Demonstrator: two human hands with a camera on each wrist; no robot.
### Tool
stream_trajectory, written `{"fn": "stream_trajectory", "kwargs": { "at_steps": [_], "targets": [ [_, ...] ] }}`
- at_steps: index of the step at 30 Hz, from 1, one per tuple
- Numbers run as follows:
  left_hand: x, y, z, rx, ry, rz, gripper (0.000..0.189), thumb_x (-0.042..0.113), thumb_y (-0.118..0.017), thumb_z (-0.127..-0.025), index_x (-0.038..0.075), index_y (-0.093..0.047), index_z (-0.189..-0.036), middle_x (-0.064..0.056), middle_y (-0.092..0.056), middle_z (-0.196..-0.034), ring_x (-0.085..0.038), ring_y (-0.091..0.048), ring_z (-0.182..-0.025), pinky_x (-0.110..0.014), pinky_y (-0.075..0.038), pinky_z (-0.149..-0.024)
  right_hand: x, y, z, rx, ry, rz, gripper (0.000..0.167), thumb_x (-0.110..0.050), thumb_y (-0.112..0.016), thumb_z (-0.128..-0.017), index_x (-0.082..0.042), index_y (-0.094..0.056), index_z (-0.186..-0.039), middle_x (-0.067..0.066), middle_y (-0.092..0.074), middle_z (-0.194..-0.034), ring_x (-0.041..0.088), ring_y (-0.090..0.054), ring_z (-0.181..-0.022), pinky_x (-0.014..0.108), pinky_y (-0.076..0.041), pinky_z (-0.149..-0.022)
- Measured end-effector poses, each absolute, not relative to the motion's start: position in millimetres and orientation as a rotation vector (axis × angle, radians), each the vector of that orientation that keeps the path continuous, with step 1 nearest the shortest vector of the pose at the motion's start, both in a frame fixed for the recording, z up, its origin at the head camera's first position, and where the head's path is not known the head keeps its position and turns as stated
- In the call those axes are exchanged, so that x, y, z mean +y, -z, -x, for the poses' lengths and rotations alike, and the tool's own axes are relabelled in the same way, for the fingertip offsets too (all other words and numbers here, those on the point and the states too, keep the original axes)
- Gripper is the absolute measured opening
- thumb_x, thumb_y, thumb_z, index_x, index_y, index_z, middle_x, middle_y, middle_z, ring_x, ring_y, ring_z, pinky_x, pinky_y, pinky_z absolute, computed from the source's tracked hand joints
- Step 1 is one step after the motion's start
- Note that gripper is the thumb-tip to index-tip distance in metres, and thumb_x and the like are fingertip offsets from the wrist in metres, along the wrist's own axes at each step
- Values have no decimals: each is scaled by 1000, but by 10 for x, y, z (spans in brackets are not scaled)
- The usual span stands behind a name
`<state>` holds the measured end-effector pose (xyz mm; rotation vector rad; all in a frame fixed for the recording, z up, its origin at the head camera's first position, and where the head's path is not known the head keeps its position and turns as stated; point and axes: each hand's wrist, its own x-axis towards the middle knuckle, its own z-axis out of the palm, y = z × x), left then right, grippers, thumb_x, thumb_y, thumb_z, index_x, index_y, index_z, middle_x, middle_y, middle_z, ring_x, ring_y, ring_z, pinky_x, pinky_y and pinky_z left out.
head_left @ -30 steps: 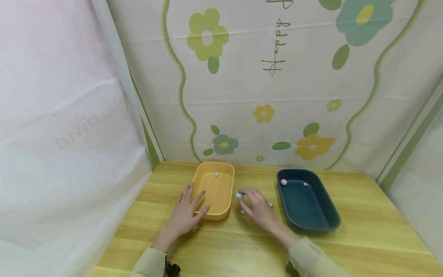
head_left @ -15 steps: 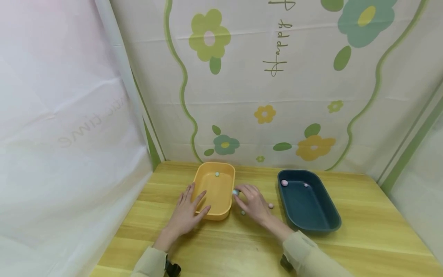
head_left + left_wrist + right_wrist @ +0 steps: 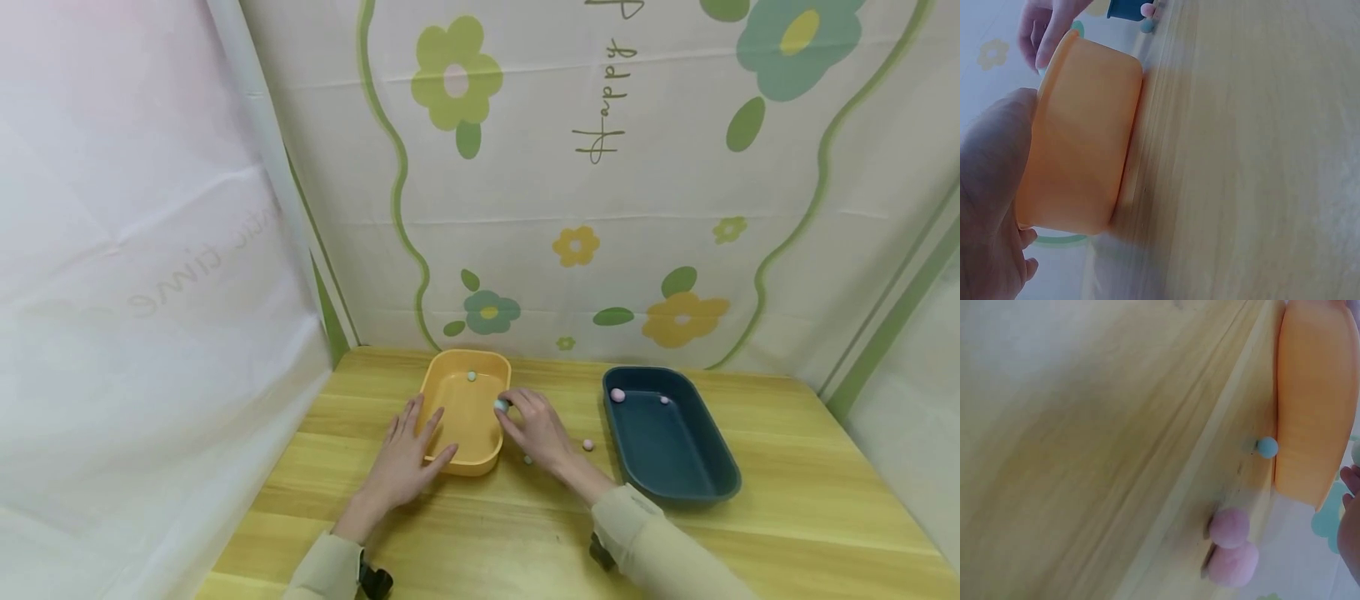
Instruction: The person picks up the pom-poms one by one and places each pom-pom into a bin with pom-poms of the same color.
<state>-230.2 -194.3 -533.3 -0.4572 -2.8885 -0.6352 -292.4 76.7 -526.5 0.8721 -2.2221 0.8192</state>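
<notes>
My right hand (image 3: pixel 542 432) pinches a pale blue ball (image 3: pixel 501 406) between thumb and fingertips, over the right rim of the yellow tray (image 3: pixel 480 463). A small light green ball (image 3: pixel 472 377) lies inside that tray near its far end. Spread over the tray's near left corner, my left hand (image 3: pixel 397 467) rests with fingers extended; in the left wrist view its thumb (image 3: pixel 1004 137) lies along the rim. On the table, a small blue-green ball (image 3: pixel 1267 447) sits close to the tray's right side, partly covered by my right hand in the head view.
To the right stands a dark blue tray (image 3: pixel 675 483) holding a larger pink ball (image 3: pixel 617 395) and a smaller one (image 3: pixel 664 401). Pink balls (image 3: pixel 1230 527) lie on the wooden table between the trays. A flower-printed cloth (image 3: pixel 525 192) hangs behind the table.
My right hand has carried the pale blue ball left and away from me, from above the table to the yellow tray's right rim. My left hand has stayed on the tray.
</notes>
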Motion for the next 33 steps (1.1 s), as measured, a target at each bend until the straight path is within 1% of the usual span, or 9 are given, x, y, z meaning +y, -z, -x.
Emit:
{"fn": "stream_trajectory", "kwargs": {
  "at_steps": [5,10,14,19,26,31,33],
  "targets": [
    [-1944,5340,2304,-2879,614,458,85,60,-53,-111,2,-36,-171,-29,-17,-182,-49,-19,-170,-68,-21,-137,685,5278,2987,-2222,-831,-865,15,-8,-84,-96,-4,-76,-109,8,-78,-103,24,-77,-94,42,-67,-85],
    [-1939,5348,2305,-2900,577,439,92,64,-52,-110,-2,-31,-171,-28,-16,-182,-47,-16,-171,-67,-18,-139,611,5308,3049,-2269,-835,-855,12,-8,-82,-98,-4,-75,-108,8,-76,-103,25,-75,-90,35,-65,-77],
    [-1934,5337,2320,-2904,579,428,94,64,-52,-110,-3,-29,-171,-28,-16,-182,-46,-15,-172,-67,-16,-139,567,5317,3094,-2294,-779,-859,10,-9,-81,-100,-6,-75,-107,8,-76,-102,25,-74,-87,36,-64,-76],
    [-1941,5332,2321,-2898,582,428,93,63,-53,-110,-3,-30,-171,-28,-17,-182,-47,-15,-171,-67,-15,-139,520,5306,3142,-2270,-686,-859,12,-11,-83,-98,-7,-74,-107,7,-75,-102,24,-74,-88,37,-65,-77],
    [-1944,5356,2318,-2935,570,419,94,67,-49,-110,1,-26,-173,-25,-12,-184,-43,-10,-173,-64,-13,-140,489,5315,3156,-2291,-651,-831,16,-13,-84,-97,-6,-75,-109,7,-75,-101,23,-73,-86,37,-64,-76],
    [-1943,5350,2329,-2896,586,422,93,65,-52,-110,-1,-31,-171,-27,-16,-183,-45,-14,-172,-67,-16,-139,476,5317,3154,-2293,-688,-812,19,-13,-85,-97,-4,-75,-110,9,-76,-102,24,-74,-87,39,-65,-77],
    [-1944,5345,2336,-2900,585,421,92,65,-51,-110,-1,-30,-171,-26,-15,-183,-45,-13,-172,-66,-16,-139,474,5326,3152,-2292,-697,-804,21,-14,-85,-97,-3,-75,-111,10,-76,-103,25,-74,-88,40,-64,-78]
  ]
}}
